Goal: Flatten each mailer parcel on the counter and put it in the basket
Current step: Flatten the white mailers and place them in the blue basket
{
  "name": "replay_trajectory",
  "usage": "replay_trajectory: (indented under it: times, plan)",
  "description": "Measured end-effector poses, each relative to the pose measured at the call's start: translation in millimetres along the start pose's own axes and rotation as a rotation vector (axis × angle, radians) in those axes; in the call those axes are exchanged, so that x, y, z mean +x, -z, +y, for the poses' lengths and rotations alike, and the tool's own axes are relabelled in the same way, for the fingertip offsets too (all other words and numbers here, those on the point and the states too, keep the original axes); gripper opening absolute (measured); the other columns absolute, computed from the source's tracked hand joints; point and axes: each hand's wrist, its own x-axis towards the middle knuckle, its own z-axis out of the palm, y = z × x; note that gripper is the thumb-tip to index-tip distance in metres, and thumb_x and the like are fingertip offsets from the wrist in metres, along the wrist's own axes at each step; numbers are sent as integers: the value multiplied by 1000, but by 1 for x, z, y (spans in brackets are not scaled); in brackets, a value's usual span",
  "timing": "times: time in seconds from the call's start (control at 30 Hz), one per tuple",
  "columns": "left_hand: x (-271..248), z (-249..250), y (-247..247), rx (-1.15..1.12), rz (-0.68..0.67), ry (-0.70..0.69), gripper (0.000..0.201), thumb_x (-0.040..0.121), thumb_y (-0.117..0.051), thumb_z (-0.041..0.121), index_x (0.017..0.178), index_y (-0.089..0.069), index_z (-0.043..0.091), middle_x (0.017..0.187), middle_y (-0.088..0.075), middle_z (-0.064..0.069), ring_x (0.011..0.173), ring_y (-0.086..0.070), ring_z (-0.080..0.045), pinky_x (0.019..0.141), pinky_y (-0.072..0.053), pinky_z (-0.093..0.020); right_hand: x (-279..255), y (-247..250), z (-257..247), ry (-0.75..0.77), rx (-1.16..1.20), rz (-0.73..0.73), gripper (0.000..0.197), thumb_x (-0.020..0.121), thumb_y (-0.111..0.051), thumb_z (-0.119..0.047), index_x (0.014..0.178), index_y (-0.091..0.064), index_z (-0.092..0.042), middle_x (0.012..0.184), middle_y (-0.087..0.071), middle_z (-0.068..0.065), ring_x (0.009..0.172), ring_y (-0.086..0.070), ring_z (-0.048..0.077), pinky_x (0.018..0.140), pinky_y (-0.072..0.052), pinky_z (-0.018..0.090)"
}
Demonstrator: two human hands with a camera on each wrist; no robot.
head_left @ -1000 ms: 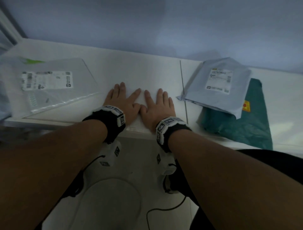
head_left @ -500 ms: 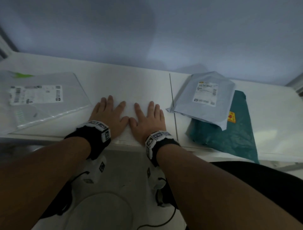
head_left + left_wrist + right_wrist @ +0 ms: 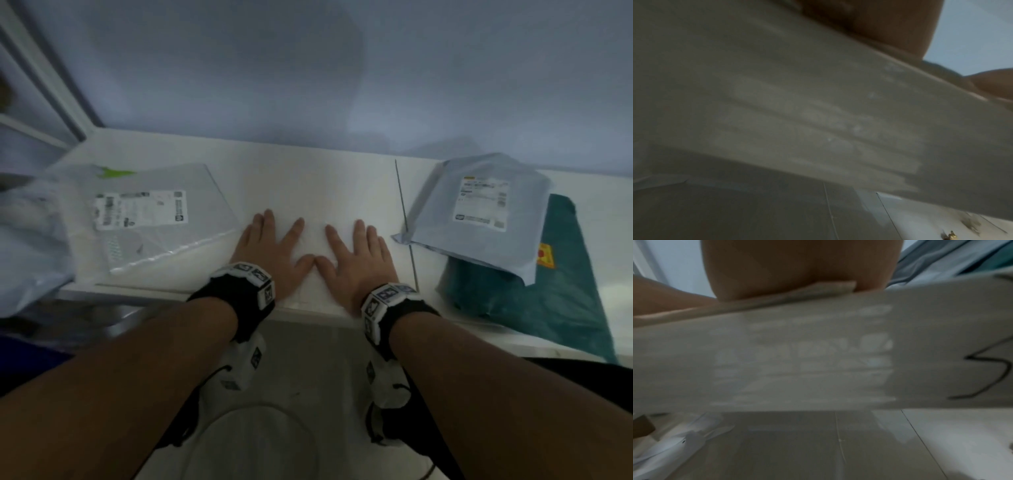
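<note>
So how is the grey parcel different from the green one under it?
The grey parcel lies on top; the green parcel lies underneath, partly covered. The grey parcel carries a white printed label; the green parcel shows a small yellow sticker. Both rest on the counter, untouched by either hand.

label text (image 3: 803, 356): blurred, unreadable | teal mailer (image 3: 555, 308): partly hidden under grey mailer (image 3: 479, 219)

Bare forearms, no sleeves. Each wrist wore a black strap (image 3: 236, 301) with white blocks carrying black square markers (image 3: 387, 294); white camera housings and black cables hung below.
</note>
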Motion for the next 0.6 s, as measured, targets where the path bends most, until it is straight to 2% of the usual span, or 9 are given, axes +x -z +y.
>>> replay_trajectory:
  times: [0.17, 0.23, 0.27, 0.33, 0.4, 0.47, 0.53, 0.57, 0.6]
  plan:
    - [3, -1, 16, -26, -159, 1, 79, 87, -26, 74, 150, 10, 43, 160, 18, -10, 148, 9, -31, 120, 1, -42, -1, 11, 0, -9, -1, -92, 68, 94, -15, -70, 154, 4, -43, 163, 11, 13, 151, 5, 34, 122, 2, 44]
    - [7, -10, 35, -107, -254, -20, 85, 87, -40, 69, 150, 11, 43, 161, 16, -6, 148, 3, -31, 120, -6, -42, 1, 15, 0, -18, -13, -128, 68, 94, -15, -69, 153, 6, -43, 163, 13, 13, 150, 6, 34, 122, 1, 44]
    - [9, -17, 48, -158, -264, -9, 86, 88, -47, 63, 151, 8, 40, 162, 10, -6, 148, -5, -31, 119, -12, -41, 1, 17, -2, -19, -18, -143, 69, 94, -15, -69, 154, 6, -43, 163, 13, 13, 150, 6, 34, 122, 0, 44]
    - [11, -28, 72, -236, -206, 76, 80, 91, -53, 49, 154, -8, 28, 158, -16, -12, 141, -29, -32, 112, -29, -38, -1, 22, -5, -22, -24, -165, 70, 94, -16, -69, 154, 6, -41, 163, 12, 13, 150, 5, 35, 122, -1, 45]
    - [12, -35, 90, -299, -151, 214, 71, 91, -55, 43, 149, -25, 16, 147, -37, -15, 126, -47, -33, 99, -41, -36, -4, 27, -7, -25, -32, -178, 70, 93, -17, -69, 154, 4, -41, 164, 10, 13, 150, 4, 35, 122, -1, 45]
    - [13, -40, 98, -323, -205, 288, 64, 87, -59, 44, 138, -42, 9, 138, -49, -15, 117, -55, -33, 92, -46, -35, -5, 29, -9, -28, -60, -166, 71, 92, -18, -70, 154, 1, -41, 164, 3, 13, 150, -3, 35, 122, -4, 46]
    - [12, -41, 100, -336, -301, 271, 49, 83, -63, 46, 117, -62, 10, 128, -59, -11, 109, -61, -31, 89, -50, -34, -3, 33, -11, -27, -87, -136, 74, 89, -21, -72, 153, -2, -41, 162, -8, 13, 147, -13, 35, 120, -9, 47]
    - [11, -40, 98, -318, -340, 261, 47, 85, -63, 46, 115, -65, 11, 127, -61, -10, 110, -61, -30, 89, -49, -32, -3, 35, -12, -28, -90, -131, 76, 88, -23, -73, 153, -2, -40, 161, -13, 12, 145, -17, 35, 120, -10, 48]
    - [10, -39, 96, -294, -349, 258, 48, 88, -61, 46, 120, -63, 10, 127, -60, -10, 112, -59, -28, 88, -48, -30, -2, 38, -13, -30, -89, -132, 79, 87, -25, -74, 153, -2, -39, 160, -17, 11, 144, -20, 34, 119, -11, 48]
